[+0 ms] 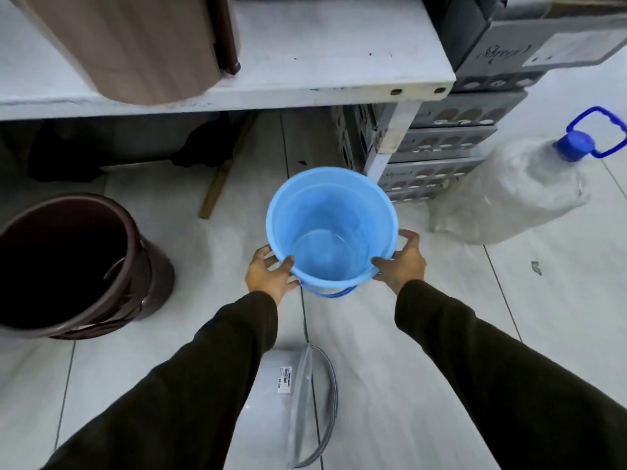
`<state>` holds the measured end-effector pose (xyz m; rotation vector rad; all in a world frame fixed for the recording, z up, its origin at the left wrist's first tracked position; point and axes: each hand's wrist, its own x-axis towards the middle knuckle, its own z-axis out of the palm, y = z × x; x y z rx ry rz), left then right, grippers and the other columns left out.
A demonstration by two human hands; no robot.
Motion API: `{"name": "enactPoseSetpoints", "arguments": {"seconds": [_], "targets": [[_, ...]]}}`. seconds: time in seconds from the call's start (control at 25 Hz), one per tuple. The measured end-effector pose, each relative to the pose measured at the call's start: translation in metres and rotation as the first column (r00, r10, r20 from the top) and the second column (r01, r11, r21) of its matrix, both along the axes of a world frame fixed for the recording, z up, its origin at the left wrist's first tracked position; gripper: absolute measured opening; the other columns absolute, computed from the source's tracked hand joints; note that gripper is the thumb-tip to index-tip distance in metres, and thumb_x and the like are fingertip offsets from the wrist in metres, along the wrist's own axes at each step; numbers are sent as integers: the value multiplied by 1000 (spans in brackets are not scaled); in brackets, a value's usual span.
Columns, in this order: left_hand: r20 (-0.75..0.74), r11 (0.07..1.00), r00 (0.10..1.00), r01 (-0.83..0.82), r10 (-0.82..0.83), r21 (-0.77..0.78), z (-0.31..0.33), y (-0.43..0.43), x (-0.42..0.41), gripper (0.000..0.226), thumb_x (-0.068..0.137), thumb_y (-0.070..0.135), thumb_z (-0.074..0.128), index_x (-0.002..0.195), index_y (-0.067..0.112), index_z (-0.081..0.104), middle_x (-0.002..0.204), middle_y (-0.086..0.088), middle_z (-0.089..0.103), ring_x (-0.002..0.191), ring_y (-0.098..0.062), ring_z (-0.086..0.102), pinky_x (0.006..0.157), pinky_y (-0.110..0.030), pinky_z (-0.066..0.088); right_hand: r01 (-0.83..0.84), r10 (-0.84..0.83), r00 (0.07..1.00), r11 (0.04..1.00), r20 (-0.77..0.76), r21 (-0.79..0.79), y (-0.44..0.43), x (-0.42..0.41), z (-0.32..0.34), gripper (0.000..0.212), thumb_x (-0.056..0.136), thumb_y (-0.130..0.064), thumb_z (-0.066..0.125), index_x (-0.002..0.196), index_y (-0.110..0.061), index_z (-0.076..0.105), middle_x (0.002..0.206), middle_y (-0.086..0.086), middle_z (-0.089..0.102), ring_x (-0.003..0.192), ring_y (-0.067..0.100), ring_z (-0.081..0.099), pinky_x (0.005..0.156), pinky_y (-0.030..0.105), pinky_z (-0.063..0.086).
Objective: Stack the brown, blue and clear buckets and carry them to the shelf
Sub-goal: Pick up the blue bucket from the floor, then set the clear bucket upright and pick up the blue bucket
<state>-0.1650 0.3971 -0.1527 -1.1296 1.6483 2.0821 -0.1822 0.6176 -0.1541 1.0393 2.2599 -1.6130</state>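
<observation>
Your left hand [269, 274] and right hand [402, 262] clamp the blue bucket [330, 228] at its rim, upright, mouth up; clear bucket [288, 401] lies sideways below.

Middle bucket [330, 228] sits held between both hands, left hand [269, 274] and right hand [402, 262], another bucket [68, 262] left, a tipped one [288, 395] nearest, shelf [305, 79] beyond, jug [509, 188] right.

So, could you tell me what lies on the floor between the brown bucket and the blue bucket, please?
Nothing: the head view shows only bare floor tile between the brown bucket and the blue bucket.
</observation>
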Motion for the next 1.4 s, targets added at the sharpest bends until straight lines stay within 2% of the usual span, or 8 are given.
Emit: {"name": "enactPoseSetpoints", "arguments": {"seconds": [0.2, 0.36, 0.6, 0.8, 1.0, 1.12, 1.28, 1.4], "targets": [[9, 998, 998, 64, -64, 21, 5, -4, 6, 47, 94, 7, 62, 139, 10, 48, 135, -12, 61, 117, -34, 63, 86, -43, 55, -71, 70, 997, 996, -12, -56, -2, 12, 5, 77, 82, -5, 72, 145, -22, 33, 113, 5, 56, 103, 31, 61, 76, 43, 59], [98, 853, 888, 459, -450, -248, 13, -14, 34, 49, 97, 25, 57, 143, 11, 47, 145, -11, 54, 130, -27, 53, 113, -36, 40, -121, 125, 986, 992, 113, -45, -9, 48, 2, 76, 88, -14, 64, 151, -19, 22, 149, 12, 41, 131, 33, 48, 104, 50, 46], [308, -30, 147, 863, -940, -505, -2, -28, 114, 47, 96, 16, 48, 141, 27, 49, 151, 0, 47, 139, -21, 42, 117, -32, 33, -371, 404, 806, 914, 433, -163, -53, 188, -28, 76, 81, -2, 61, 149, -10, 30, 152, 14, 38, 133, 30, 45, 108, 37, 41], [602, -772, -483, 373, -635, -515, -32, -40, 176, 72, 91, 1, 56, 151, 30, 32, 167, 2, 14, 153, -28, 15, 123, -44, 21, -523, 614, 595, 786, 519, -330, -134, 299, -58, 71, 81, -29, 71, 143, -13, 39, 148, 5, 45, 130, 24, 47, 98, 25, 37], [814, -853, -314, -24, -488, -521, -23, -68, 203, 42, 101, 7, 41, 142, 12, 46, 158, -13, 34, 154, -37, 8, 125, -52, 0, -335, 310, 923, 939, 230, 75, -201, 334, -58, 23, 94, -32, 59, 106, -15, 68, 103, -2, 72, 86, 10, 62, 89, 21, 49], [828, -850, -217, 21, -517, -526, 0, -115, 207, 37, 98, -1, 40, 128, 5, 61, 138, -16, 57, 146, -38, 33, 126, -46, 10, -448, 444, 894, 877, 62, 174, -227, 336, -31, 16, 93, -27, 61, 107, -22, 67, 96, -12, 69, 83, 8, 65, 93, 21, 50], [797, -831, -262, 295, -544, -471, 12, -185, 243, 32, 92, -8, 46, 115, 1, 66, 117, -13, 70, 110, -37, 65, 94, -42, 51, -770, 864, 473, 311, 171, 556, -243, 333, -24, 30, 91, -15, 53, 115, -24, 69, 104, 8, 70, 99, 27, 64, 80, 34, 57], [750, -775, -276, 432, -601, -462, -7, -215, 299, 33, 89, -12, 44, 111, -2, 65, 112, -17, 70, 104, -41, 67, 83, -43, 53, -822, 894, 146, -130, 424, 555, -265, 354, -34, 32, 86, -1, 49, 107, -14, 70, 97, 11, 70, 99, 30, 61, 74, 35, 52]]}}
